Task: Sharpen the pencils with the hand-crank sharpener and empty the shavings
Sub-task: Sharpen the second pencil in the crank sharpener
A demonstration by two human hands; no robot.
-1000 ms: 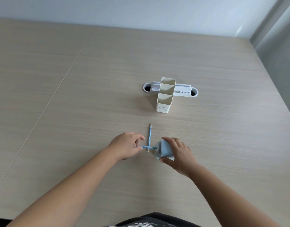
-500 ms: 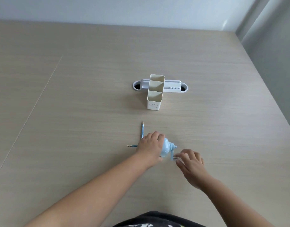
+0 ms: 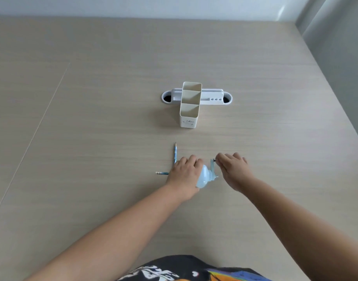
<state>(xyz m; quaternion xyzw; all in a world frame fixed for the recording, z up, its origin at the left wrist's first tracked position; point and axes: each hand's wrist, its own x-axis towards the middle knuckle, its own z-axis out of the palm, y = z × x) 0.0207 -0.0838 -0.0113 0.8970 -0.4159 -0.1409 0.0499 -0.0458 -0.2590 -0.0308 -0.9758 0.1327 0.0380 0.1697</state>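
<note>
A light blue hand-crank sharpener (image 3: 204, 178) lies on the wooden table (image 3: 93, 138) near the front. My left hand (image 3: 185, 172) covers and grips its left part. A blue pencil (image 3: 161, 173) sticks out to the left from under that hand, lying level; its tip end is hidden. My right hand (image 3: 232, 169) pinches the knob of the crank (image 3: 213, 164), which points up and away from me. A second blue pencil (image 3: 175, 152) lies on the table just beyond my left hand, point away from me.
A cream pencil holder (image 3: 189, 106) with three compartments stands farther back in the middle. Behind it a white cable tray (image 3: 212, 97) is set into the table. The table's right edge runs close to a grey wall.
My right hand went from the sharpener body to the crank knob and swung the crank upward. My left hand let go of the pencil end and settled on the sharpener.
</note>
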